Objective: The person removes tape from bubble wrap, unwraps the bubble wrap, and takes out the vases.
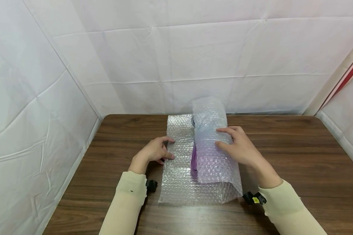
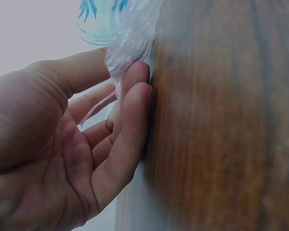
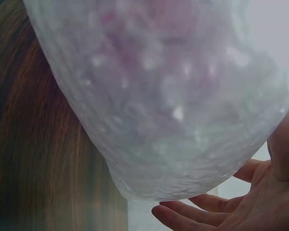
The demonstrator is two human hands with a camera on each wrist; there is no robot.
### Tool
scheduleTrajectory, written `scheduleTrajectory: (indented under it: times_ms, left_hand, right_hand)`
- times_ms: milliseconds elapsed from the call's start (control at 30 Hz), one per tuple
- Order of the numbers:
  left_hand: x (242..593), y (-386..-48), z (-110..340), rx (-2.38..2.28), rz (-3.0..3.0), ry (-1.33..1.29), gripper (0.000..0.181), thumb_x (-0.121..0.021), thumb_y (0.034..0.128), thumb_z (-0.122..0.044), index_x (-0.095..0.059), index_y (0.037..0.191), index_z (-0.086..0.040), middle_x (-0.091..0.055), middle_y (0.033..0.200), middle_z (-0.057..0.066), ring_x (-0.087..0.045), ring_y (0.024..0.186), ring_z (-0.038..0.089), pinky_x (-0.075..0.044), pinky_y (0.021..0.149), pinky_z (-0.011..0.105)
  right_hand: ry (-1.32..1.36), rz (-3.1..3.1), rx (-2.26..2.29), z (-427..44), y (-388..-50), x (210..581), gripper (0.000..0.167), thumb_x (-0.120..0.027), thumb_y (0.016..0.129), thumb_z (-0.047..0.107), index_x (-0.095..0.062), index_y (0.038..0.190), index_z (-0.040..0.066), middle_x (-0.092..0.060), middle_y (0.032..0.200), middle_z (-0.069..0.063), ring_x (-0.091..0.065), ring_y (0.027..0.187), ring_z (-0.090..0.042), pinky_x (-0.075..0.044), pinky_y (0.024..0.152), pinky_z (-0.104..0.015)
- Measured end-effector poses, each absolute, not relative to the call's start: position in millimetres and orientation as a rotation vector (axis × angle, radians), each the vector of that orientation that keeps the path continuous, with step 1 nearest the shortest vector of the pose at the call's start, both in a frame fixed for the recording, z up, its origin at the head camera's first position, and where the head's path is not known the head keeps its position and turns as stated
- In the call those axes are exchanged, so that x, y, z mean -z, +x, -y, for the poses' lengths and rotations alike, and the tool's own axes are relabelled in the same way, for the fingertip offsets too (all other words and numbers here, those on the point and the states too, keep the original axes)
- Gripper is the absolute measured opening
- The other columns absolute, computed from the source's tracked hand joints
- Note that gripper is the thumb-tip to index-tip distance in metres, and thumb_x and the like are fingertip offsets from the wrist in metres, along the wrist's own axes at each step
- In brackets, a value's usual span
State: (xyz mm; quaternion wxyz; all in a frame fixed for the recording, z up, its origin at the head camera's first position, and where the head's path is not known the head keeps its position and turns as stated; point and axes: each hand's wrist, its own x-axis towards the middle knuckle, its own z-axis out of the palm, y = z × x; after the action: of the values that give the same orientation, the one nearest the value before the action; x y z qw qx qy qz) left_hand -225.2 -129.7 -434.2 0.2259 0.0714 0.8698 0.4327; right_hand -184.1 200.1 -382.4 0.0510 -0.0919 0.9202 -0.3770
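Observation:
A sheet of clear bubble wrap (image 1: 177,182) lies on the table, its right part folded over an item with a purple edge (image 1: 193,161). The wrapped item looks bluish at the far end and purple nearer; its kind is hidden. My left hand (image 1: 157,150) pinches the left edge of the sheet, thumb above and fingers at the underside. In the left wrist view, a clear piece with blue marks (image 2: 94,21) shows behind the wrap. My right hand (image 1: 238,145) rests on the right side of the folded layer with spread fingers, not curled round it.
The brown wood-grain table (image 1: 285,147) extends to both sides of the wrap. White cloth walls (image 1: 129,62) stand behind and at the left. A red strip (image 1: 351,73) runs along the right corner.

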Motion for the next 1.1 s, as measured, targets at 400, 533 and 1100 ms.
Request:
scheduleTrajectory:
  times_ms: [400, 533, 1100]
  left_hand:
    - [434.0, -225.2, 129.3, -1.207, -2.379, 0.18, 0.065, -0.086, 0.0855, -0.01, -0.058, 0.144, -0.019, -0.067, 0.078, 0.009, -0.065, 0.067, 0.02, -0.062, 0.059, 0.035]
    - [434.5, -225.8, 129.5, -1.207, -2.378, 0.177, 0.065, -0.085, 0.086, -0.01, -0.058, 0.144, -0.02, -0.067, 0.079, 0.009, -0.066, 0.068, 0.02, -0.062, 0.059, 0.035]
    - [434.5, -223.8, 133.0, -1.21, -2.369, 0.17, 0.065, -0.086, 0.0854, -0.01, -0.058, 0.144, -0.02, -0.067, 0.079, 0.01, -0.065, 0.067, 0.02, -0.062, 0.059, 0.035]
  right_hand:
    - [-0.246, -2.783, 1.141, -209.0, -185.4, 386.7, 0.059, -0.068, 0.099, 0.041, -0.054, 0.151, 0.019, -0.034, 0.157, -0.022, -0.043, 0.131, -0.039, -0.045, 0.1, -0.06]
    - [-0.241, -2.767, 1.136, -211.0, -185.8, 387.4, 0.06, -0.068, 0.099, 0.044, -0.053, 0.151, 0.02, -0.036, 0.153, -0.022, -0.042, 0.13, -0.038, -0.047, 0.094, -0.055]
    - [-0.32, -2.813, 1.086, -216.9, -186.3, 384.5, 0.06, -0.068, 0.1, 0.037, -0.051, 0.153, 0.012, -0.023, 0.164, -0.026, -0.035, 0.145, -0.051, -0.036, 0.112, -0.072]
